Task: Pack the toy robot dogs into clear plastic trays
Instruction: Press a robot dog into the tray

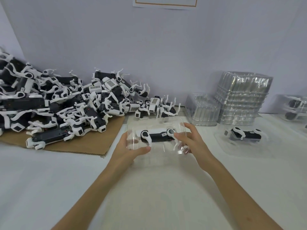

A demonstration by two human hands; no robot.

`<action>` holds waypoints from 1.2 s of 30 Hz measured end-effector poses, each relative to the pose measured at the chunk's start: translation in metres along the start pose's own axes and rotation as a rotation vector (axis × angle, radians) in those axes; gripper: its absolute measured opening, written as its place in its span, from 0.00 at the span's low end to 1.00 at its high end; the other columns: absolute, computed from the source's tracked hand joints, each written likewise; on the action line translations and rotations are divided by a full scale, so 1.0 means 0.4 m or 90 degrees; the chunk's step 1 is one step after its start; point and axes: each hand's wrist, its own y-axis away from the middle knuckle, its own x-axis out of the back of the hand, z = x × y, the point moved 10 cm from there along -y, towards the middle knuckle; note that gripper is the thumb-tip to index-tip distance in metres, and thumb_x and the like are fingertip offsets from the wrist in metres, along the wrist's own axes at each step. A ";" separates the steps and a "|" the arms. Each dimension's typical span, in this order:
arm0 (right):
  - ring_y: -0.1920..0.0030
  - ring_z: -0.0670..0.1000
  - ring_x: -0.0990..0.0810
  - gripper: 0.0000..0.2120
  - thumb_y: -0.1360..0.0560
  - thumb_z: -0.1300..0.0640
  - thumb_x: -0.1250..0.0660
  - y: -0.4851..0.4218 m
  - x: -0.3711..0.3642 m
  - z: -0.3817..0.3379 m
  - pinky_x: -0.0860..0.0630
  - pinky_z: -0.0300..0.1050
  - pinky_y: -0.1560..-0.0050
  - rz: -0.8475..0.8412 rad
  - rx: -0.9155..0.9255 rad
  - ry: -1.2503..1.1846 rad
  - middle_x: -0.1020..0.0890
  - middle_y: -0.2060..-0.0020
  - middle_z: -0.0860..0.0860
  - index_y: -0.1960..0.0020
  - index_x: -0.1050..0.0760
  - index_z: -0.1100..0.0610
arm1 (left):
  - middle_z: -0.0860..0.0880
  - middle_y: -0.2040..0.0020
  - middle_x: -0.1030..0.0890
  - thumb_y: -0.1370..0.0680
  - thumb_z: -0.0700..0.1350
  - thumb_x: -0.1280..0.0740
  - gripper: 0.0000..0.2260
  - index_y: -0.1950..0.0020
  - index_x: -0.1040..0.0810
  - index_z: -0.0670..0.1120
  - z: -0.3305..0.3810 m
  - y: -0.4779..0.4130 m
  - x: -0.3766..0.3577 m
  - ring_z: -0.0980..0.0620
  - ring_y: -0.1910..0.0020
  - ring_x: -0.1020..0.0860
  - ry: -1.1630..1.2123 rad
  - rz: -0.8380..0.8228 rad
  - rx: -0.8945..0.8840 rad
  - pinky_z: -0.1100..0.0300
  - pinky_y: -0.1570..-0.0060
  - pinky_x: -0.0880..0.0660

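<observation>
At the counter [149, 188], a clear plastic tray [164, 151] with one toy robot dog [157, 136] inside is gripped.
A heap of toy dogs [66, 105] is piled on cardboard [93, 146] at the left; empty trays [240, 100] are stacked at the right. The held tray's ends are clasped by the left hand [131, 146] and right hand [191, 140].

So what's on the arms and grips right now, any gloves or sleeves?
Nothing that shows. The left grip and right grip are bare hands: no gloves, tape or rings visible. The left forearm and right forearm are uncovered to the frame's edge, with no sleeves, watch or bands.
</observation>
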 end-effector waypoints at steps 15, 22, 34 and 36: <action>0.57 0.49 0.18 0.33 0.32 0.44 0.22 0.005 -0.010 -0.003 0.21 0.50 0.52 -0.026 -0.011 -0.010 0.19 0.46 0.54 0.31 0.31 0.44 | 0.55 0.37 0.25 0.39 0.60 0.18 0.48 0.24 0.38 0.58 0.016 0.006 0.020 0.57 0.49 0.21 0.045 0.053 -0.039 0.61 0.57 0.26; 0.59 0.48 0.19 0.34 0.37 0.42 0.23 0.012 -0.005 -0.023 0.25 0.43 0.62 -0.003 0.020 -0.008 0.20 0.47 0.52 0.33 0.30 0.41 | 0.55 0.36 0.26 0.41 0.59 0.20 0.50 0.23 0.41 0.57 0.013 0.002 0.019 0.52 0.45 0.20 0.021 0.059 -0.046 0.60 0.57 0.27; 0.63 0.46 0.23 0.29 0.34 0.46 0.22 0.015 0.006 -0.025 0.27 0.39 0.65 0.038 0.025 -0.001 0.21 0.48 0.50 0.36 0.29 0.40 | 0.53 0.36 0.27 0.34 0.50 0.19 0.45 0.23 0.39 0.55 0.009 -0.003 0.024 0.48 0.46 0.21 0.010 0.088 -0.062 0.61 0.59 0.27; 0.63 0.46 0.23 0.32 0.36 0.43 0.22 0.015 0.008 -0.022 0.27 0.40 0.64 0.045 0.021 0.002 0.21 0.48 0.50 0.35 0.29 0.41 | 0.53 0.37 0.27 0.34 0.50 0.19 0.45 0.23 0.39 0.55 0.009 -0.002 0.024 0.51 0.48 0.22 0.008 0.092 -0.062 0.61 0.59 0.27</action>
